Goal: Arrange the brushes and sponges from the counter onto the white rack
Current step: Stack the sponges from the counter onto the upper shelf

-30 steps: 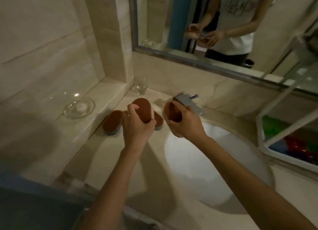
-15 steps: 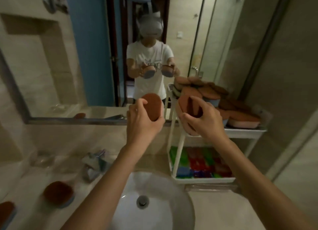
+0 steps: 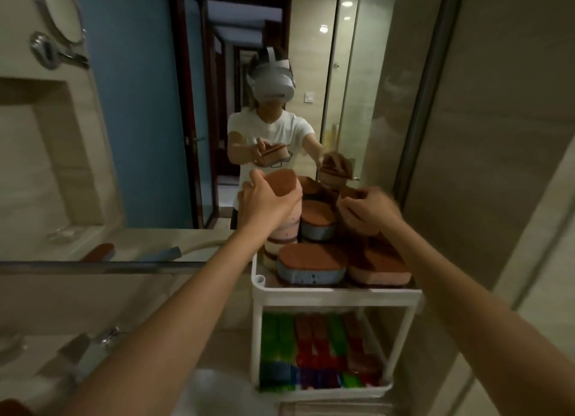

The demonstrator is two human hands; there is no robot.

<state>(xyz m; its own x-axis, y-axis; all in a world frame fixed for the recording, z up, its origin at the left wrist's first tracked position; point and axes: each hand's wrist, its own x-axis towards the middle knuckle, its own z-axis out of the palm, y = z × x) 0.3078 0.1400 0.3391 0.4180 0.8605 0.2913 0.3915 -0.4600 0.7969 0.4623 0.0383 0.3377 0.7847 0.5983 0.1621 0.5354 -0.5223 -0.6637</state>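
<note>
My left hand (image 3: 264, 202) grips a brown-topped sponge (image 3: 281, 182) and holds it above the left side of the white rack (image 3: 336, 297). My right hand (image 3: 368, 210) grips a second brown sponge (image 3: 350, 194), mostly hidden by its fingers, over the rack's back right. The top shelf carries several brown-topped sponges, among them a blue-sided one (image 3: 311, 267) at the front and a pink-sided one (image 3: 378, 269) beside it. The lower shelf holds several green, red and blue brushes (image 3: 317, 350).
The rack stands on the counter against the mirror (image 3: 155, 135), right of the sink (image 3: 211, 390). A faucet (image 3: 77, 347) sits at the lower left. A glass partition and wall close off the right side.
My view has swung from the counter and sink up to the rack. Both hands have carried their sponges from the counter over the rack's top shelf.
</note>
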